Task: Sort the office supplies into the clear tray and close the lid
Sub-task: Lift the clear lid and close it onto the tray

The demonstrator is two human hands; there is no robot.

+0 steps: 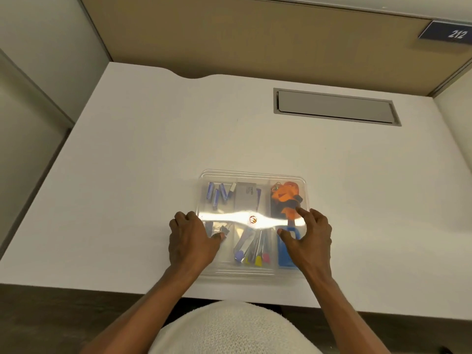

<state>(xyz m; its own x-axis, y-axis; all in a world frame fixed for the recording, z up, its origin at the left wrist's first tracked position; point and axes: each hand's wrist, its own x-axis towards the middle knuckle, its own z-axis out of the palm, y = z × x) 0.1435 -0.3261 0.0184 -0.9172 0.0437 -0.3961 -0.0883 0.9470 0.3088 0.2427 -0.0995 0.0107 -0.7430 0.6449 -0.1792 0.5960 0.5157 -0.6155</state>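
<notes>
Clear tray (252, 273) sits on the white desk (127, 175) near its front edge, lid (255, 180) in place. Left hand (191, 238) and right hand (309, 238) rest flat on the lid, fingers spread, clamping nothing.

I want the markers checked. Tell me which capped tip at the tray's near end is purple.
The leftmost cap is purple. The caps to its right are yellow and pink. All lie in the tray's middle compartment under the lid.

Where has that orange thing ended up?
In the head view, the orange item lies in the far right compartment of the clear tray, under the lid, just beyond the right hand.
</notes>
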